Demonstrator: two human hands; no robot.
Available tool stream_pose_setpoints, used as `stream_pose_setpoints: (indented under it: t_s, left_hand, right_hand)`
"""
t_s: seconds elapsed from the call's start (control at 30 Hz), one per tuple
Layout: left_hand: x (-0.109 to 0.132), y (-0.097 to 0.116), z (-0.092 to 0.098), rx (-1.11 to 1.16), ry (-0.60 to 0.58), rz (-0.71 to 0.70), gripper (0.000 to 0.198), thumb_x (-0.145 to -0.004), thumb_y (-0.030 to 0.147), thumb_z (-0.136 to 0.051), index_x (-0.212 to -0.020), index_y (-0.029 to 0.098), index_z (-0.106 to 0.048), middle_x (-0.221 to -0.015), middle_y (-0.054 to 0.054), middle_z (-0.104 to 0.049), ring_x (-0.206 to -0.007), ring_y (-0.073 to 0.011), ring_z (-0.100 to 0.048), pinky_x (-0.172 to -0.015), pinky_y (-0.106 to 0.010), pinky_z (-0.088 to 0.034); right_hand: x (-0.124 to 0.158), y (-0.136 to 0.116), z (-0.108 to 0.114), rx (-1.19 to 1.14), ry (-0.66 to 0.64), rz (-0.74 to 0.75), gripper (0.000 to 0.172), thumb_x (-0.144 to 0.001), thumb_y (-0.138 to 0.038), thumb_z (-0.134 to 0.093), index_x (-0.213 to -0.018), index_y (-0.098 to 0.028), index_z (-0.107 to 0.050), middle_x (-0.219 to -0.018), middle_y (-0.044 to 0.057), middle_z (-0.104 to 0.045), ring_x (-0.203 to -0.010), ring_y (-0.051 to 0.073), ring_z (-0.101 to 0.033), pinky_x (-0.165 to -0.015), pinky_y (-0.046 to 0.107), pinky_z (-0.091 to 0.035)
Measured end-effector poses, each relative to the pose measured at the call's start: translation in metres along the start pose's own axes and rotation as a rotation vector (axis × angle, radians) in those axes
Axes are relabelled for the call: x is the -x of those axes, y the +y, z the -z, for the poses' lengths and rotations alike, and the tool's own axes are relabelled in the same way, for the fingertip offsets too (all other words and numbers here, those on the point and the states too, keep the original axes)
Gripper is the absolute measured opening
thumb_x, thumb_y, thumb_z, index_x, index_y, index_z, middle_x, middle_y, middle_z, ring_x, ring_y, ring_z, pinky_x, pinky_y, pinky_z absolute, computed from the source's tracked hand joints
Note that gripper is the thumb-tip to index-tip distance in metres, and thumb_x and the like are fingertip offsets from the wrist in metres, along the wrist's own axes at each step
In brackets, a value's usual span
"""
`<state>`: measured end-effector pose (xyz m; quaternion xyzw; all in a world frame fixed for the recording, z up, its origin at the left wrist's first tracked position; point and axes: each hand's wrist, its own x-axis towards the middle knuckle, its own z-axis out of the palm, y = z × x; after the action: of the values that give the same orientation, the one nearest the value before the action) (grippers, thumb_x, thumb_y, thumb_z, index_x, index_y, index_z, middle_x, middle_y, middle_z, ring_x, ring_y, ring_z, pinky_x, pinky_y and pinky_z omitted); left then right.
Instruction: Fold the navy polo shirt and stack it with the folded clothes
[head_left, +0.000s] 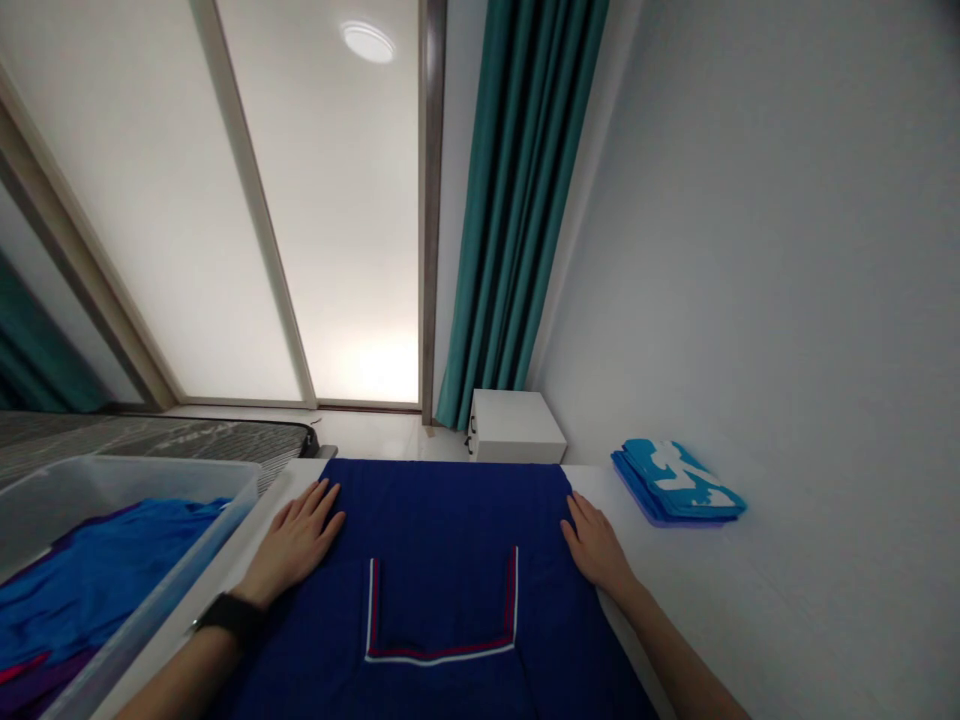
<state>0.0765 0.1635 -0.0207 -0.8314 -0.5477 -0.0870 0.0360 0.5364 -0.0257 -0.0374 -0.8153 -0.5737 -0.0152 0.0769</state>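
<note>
A dark blue garment (442, 520) lies spread flat on the white table (626, 575), its far edge along the table's far side. Red and white trim forms a squared U shape on it. My left hand (304, 530) rests on the garment's left edge, fingers stretched out and holding nothing. At the right edge, my right hand (596, 540) lies with fingers extended, touching the cloth and the table beside it. A black band (229, 618) sits around my left wrist. The near part of the garment runs out of view.
A clear plastic bin (244, 490) with blue and purple clothes (112, 560) stands at the left. Folded blue clothes (679, 480) are stacked on the table at the right, near the wall. Beyond the table are a white cabinet (514, 420), a green curtain (525, 200) and a mattress (172, 435).
</note>
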Motion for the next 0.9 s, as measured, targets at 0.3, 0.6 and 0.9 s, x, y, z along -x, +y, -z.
stream_pose_setpoints:
  t_s: [0.3, 0.6, 0.9]
  left_hand:
    - [0.0, -0.002, -0.004, -0.031, 0.031, 0.001, 0.058, -0.093, 0.041, -0.034, -0.143, 0.015, -0.045, -0.151, -0.009, -0.039, -0.141, -0.0267, -0.032, -0.114, -0.046, -0.025]
    - [-0.002, 0.004, 0.003, -0.034, 0.032, 0.017, 0.056, -0.095, 0.042, -0.035, -0.142, 0.013, -0.046, -0.152, -0.011, -0.036, -0.142, -0.0264, -0.029, -0.116, -0.047, -0.021]
    - [-0.008, 0.043, 0.009, 0.022, -0.059, -0.172, 0.058, -0.098, 0.045, -0.035, -0.147, 0.015, -0.037, -0.155, -0.009, -0.03, -0.144, -0.0237, -0.025, -0.117, -0.043, -0.023]
  right_hand:
    - [-0.013, -0.011, 0.01, 0.076, -0.058, -0.101, 0.059, -0.096, -0.039, -0.024, -0.148, -0.012, -0.035, -0.153, 0.009, -0.035, -0.141, 0.023, -0.031, -0.115, 0.041, -0.02]
    - [-0.016, -0.042, 0.013, 0.127, 0.03, -0.011, 0.06, -0.096, -0.038, -0.024, -0.145, -0.007, -0.039, -0.153, 0.013, -0.035, -0.142, 0.025, -0.029, -0.118, 0.046, -0.011]
    - [-0.018, -0.083, 0.01, -0.011, -0.126, 0.205, 0.062, -0.098, -0.05, -0.022, -0.15, -0.019, -0.03, -0.158, 0.006, -0.024, -0.146, 0.021, -0.019, -0.118, 0.045, -0.014]
